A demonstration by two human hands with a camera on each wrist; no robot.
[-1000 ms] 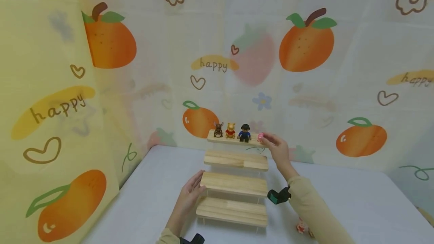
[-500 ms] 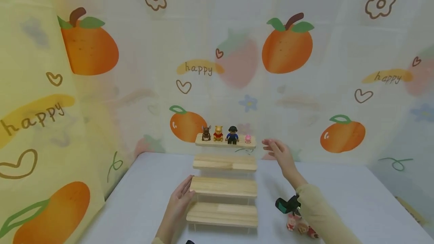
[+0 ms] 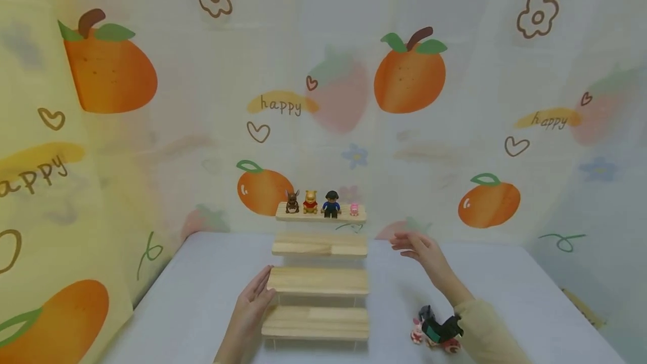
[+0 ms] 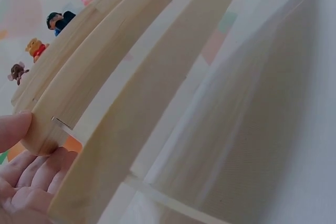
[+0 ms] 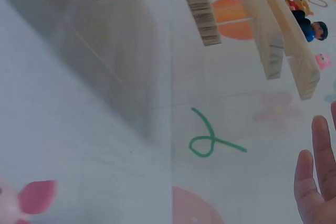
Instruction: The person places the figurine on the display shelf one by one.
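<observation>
L hand (image 3: 251, 303) steadies shelf (image 3: 317, 281); R hand (image 3: 422, 250) empty.

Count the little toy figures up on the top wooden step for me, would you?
4, in a row on the top step: brown animal at left, yellow bear, blue-shirted figure, then small pink figure at right. None seems hidden.

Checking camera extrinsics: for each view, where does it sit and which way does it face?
Head: above the table, facing forward and down at the stepped wooden shelf; shows left hand and right hand.
Left wrist: low at the shelf's left end, looking up along the boards; left fingers show.
Right wrist: low at the shelf's right, looking up; right fingertips show.
All three share the figurine in blue.
</observation>
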